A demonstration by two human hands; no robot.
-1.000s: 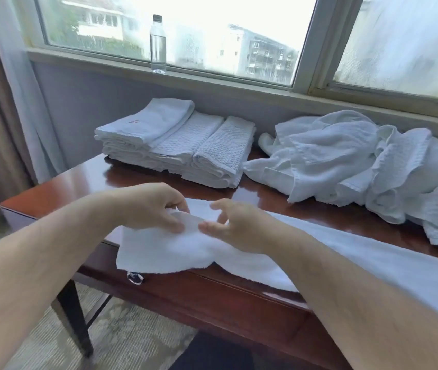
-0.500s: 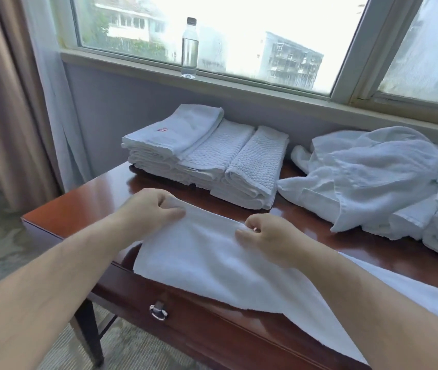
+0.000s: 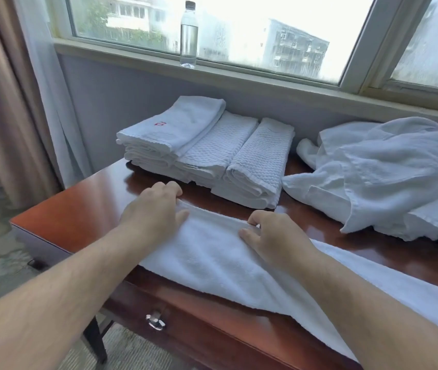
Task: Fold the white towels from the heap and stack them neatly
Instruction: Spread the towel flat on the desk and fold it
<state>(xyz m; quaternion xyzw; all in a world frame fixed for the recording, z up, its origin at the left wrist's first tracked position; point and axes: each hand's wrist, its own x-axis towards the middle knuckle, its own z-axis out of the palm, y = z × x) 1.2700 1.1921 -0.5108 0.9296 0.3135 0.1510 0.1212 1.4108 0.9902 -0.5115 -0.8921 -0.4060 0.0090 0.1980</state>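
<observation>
Towel point(image 3: 212, 260) in hand lies flat on the counter point(image 3: 79, 209), directly beneath both hands, with its near edge spilling over the counter's front. Its long axis runs sideways: from the left hand point(image 3: 153, 212) at one short end, under the right hand point(image 3: 274, 236), and on well to the right of that hand's fingers, out of view at the lower right. Left fingers point(image 3: 171, 188) curl over the far corner, gripping the hem. Right fingers point(image 3: 255, 218) pinch the same far hem a little way along, with the thumb meeting them on the cloth. Between the two grips the hem is pulled straight and looks doubled, as though a lengthwise fold is being squared up. Judging from that, the next fold has to bring the long free end, which lies rightward of the right fingers, across to the left fingers; the right hand is the nearer one for it. Beyond the left fingers, near but apart, sits the stack point(image 3: 212, 156) of folded towels. Beyond and to the right of the right fingers lies the heap point(image 3: 386, 172), unfolded. A bottle point(image 3: 188, 36) stands on the window ledge point(image 3: 266, 78) behind.
</observation>
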